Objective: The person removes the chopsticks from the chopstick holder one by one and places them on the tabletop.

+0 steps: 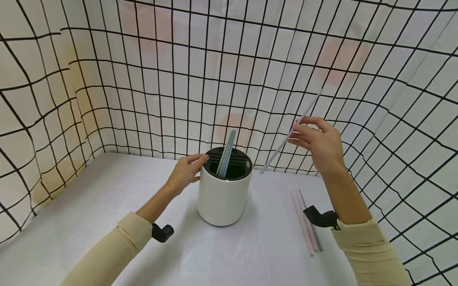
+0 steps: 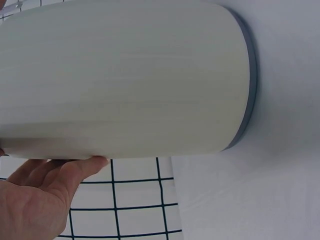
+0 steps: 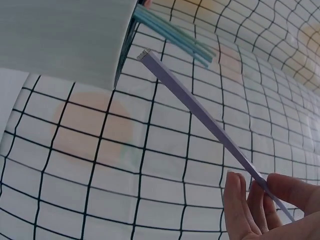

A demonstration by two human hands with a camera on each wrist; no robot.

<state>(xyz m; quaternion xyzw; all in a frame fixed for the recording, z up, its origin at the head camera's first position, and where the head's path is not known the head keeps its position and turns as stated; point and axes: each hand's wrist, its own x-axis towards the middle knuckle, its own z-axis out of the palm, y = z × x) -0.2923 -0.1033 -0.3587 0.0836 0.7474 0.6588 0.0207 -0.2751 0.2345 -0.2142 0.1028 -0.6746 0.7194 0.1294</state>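
Note:
My right hand [image 1: 320, 143] pinches a long, slim lilac chopstick [image 3: 200, 112] between thumb and fingers, up to the right of the white utensil holder [image 1: 222, 202]. The chopstick slants, its thicker, blunt end low and close beside the holder's rim. My left hand [image 1: 187, 171] grips the left side of the holder near its black slotted top [image 1: 237, 165]; some of its fingers are hidden behind the wall. Several green and blue chopsticks [image 1: 226, 155] stand leaning inside the opening. In the left wrist view, the holder's white side [image 2: 125, 80] fills much of the picture above the fingers.
Two pink chopsticks [image 1: 304, 226] and a greyish one [image 1: 316, 236] lie on the white tabletop [image 1: 229, 262], below my right forearm. A white cloth with a black grid [image 1: 186, 79] hangs behind and on both sides. Each wrist wears a small black camera [image 1: 162, 233].

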